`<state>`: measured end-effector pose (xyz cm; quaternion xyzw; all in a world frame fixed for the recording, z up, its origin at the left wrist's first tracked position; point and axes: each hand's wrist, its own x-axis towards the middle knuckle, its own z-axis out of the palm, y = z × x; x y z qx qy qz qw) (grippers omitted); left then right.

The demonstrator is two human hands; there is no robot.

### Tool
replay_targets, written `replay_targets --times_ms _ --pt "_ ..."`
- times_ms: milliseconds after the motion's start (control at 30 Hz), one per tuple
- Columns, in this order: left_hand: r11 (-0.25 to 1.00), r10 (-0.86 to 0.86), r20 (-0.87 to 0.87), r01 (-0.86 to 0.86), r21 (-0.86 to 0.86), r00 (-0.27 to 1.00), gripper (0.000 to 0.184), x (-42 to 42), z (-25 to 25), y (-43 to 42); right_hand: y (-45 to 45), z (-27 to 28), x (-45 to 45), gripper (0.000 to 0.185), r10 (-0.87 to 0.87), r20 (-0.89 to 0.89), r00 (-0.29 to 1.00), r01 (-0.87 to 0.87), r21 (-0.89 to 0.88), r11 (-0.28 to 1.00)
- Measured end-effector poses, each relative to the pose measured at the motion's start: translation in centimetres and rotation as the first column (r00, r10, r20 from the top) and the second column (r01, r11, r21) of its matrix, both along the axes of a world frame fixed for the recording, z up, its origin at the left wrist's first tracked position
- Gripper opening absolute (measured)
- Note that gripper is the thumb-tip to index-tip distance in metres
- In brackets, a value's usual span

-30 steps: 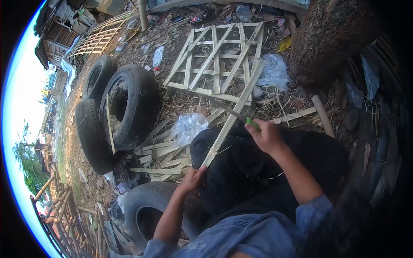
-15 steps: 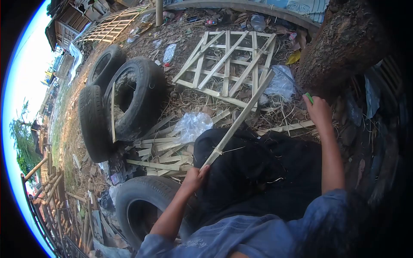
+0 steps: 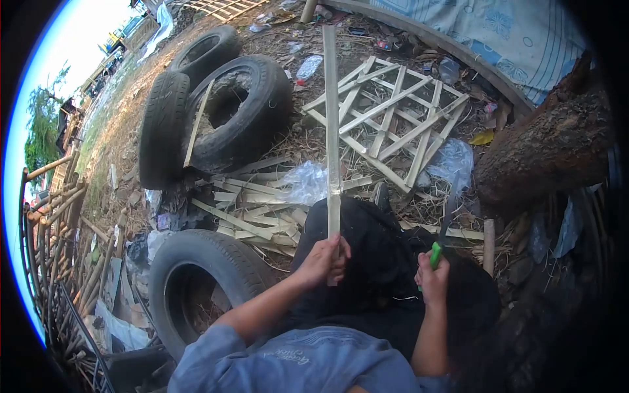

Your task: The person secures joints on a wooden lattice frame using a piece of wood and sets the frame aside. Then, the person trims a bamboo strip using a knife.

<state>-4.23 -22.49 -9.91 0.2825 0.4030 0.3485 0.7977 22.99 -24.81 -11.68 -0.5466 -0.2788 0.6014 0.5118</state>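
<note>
My left hand (image 3: 324, 261) is closed round the lower part of a long, pale bamboo strip (image 3: 333, 131), which stands upright over my dark trousers. In my right hand (image 3: 433, 278) is a knife (image 3: 437, 254), held by its green handle with the dark blade pointing up and slightly right. The strip and the blade are apart. Beyond them a lattice of crossed bamboo strips (image 3: 395, 105) lies on the ground. Loose split strips (image 3: 252, 219) are heaped to the left of my knee, partly under clear plastic (image 3: 308, 182).
Several tyres lie on the left, the nearest tyre (image 3: 216, 252) beside my left forearm. A tree trunk (image 3: 550, 154) leans in at the right. Bamboo poles (image 3: 52, 216) are piled at far left. A patterned blue sheet (image 3: 498, 33) spreads at the back right.
My left hand has moved right and turned the strip from slanting to upright. My right hand, with the knife, swung out right, then came down nearer my lap. The view has shifted too.
</note>
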Motion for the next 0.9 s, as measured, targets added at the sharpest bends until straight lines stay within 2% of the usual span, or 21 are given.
replay_targets --times_ms 67,100,133,200,267,300,333,367,400,433,467,500,567,600,633,667,733,800,833,867,900 --pt "0.951 0.098 -0.035 -0.083 0.299 0.995 0.044 3.7 -0.2 0.5 -0.8 0.1 -2.7 0.026 0.081 0.010 0.997 -0.081 0.150 0.985" --pt "0.929 0.045 -0.040 -0.027 0.370 0.998 0.047 4.4 -0.4 0.8 -1.0 0.7 -3.8 0.025 0.092 0.046 0.995 -0.101 0.229 0.968" --pt "0.931 0.029 -0.033 -0.015 0.365 0.999 0.047 5.2 -0.8 0.7 -0.9 1.6 -4.7 0.025 0.094 0.087 0.992 -0.116 0.303 0.946" --pt "0.882 0.100 -0.138 -0.024 0.471 0.985 0.047 6.7 -1.5 0.4 -1.0 3.1 -5.1 0.027 0.126 0.080 0.989 -0.142 0.248 0.958" --pt "0.897 0.063 -0.162 0.015 0.441 0.985 0.048 7.2 -1.8 0.2 -1.5 1.5 -4.2 0.028 0.162 0.149 0.975 -0.207 0.368 0.907" --pt "0.851 0.081 -0.216 0.045 0.523 0.973 0.048 7.5 -1.8 0.2 -1.8 1.6 -3.9 0.028 0.149 0.153 0.977 -0.196 0.359 0.913" --pt "0.800 0.108 -0.267 0.075 0.595 0.958 0.048 7.6 -1.7 0.1 -2.0 1.8 -3.9 0.026 0.126 0.011 0.992 -0.124 0.288 0.950" --pt "0.813 0.062 -0.274 0.110 0.571 0.960 0.044 7.6 -1.5 0.0 -2.2 1.9 -4.0 0.023 0.091 -0.131 0.987 -0.063 0.204 0.977" --pt "0.821 0.059 -0.275 0.110 0.560 0.960 0.044 7.1 -1.0 -0.3 -2.2 1.7 -3.7 0.023 0.065 -0.129 0.990 -0.035 0.222 0.974" --pt "0.828 -0.173 -0.361 0.334 0.450 0.916 0.044 6.1 -0.2 -0.6 -2.2 1.5 -3.1 0.024 0.061 -0.091 0.994 -0.039 0.233 0.972" --pt "0.777 -0.398 -0.414 0.541 0.322 0.818 0.044 5.0 0.9 -0.8 -2.1 1.2 -2.3 0.024 0.058 -0.054 0.997 -0.043 0.244 0.969" --pt "0.748 -0.505 -0.392 0.617 0.246 0.769 0.037 3.6 2.8 -0.8 -2.0 1.7 -1.6 0.024 0.047 -0.017 0.999 -0.042 0.244 0.969" --pt "0.681 -0.297 -0.551 0.578 0.450 0.780 0.025 0.7 6.5 -1.4 -1.7 2.1 0.0 0.023 0.063 0.011 0.998 -0.064 0.222 0.973" --pt "0.608 -0.065 -0.586 0.497 0.619 0.808 0.021 -0.7 7.9 -1.4 -1.6 2.2 0.8 0.022 0.077 0.044 0.996 -0.085 0.214 0.973" --pt "0.564 0.146 -0.720 0.542 0.624 0.678 0.023 -2.1 10.1 -1.2 -1.5 2.4 1.5 0.021 0.108 0.074 0.991 -0.120 0.187 0.975" --pt "0.405 0.412 -0.775 0.666 0.627 0.479 0.032 -3.1 11.4 -0.5 -1.3 2.4 2.2 0.022 0.148 0.103 0.984 -0.165 0.178 0.970" --pt "0.422 0.554 -0.823 0.808 0.411 0.129 0.052 -3.9 12.6 1.6 -0.2 2.6 3.2 0.022 0.216 0.117 0.969 -0.233 0.166 0.958" --pt "0.362 0.450 -0.893 0.906 0.218 0.035 0.049 -6.5 9.9 3.1 1.0 2.9 4.0 0.025 0.250 0.110 0.962 -0.263 0.130 0.956" --pt "0.366 0.449 -0.893 0.904 0.221 0.037 0.049 -7.0 9.0 3.3 1.6 2.9 4.5 0.026 0.295 0.094 0.951 -0.306 0.147 0.941" --pt "0.420 0.078 -0.996 0.907 0.000 -0.036 0.046 -7.3 8.2 3.6 2.3 2.9 5.1 0.027 0.335 0.079 0.939 -0.344 0.166 0.924" --pt "0.380 -0.307 -0.946 0.897 -0.225 -0.107 0.044 -7.4 7.4 3.9 3.1 3.2 5.8 0.032 0.385 0.124 0.915 -0.402 0.170 0.900"
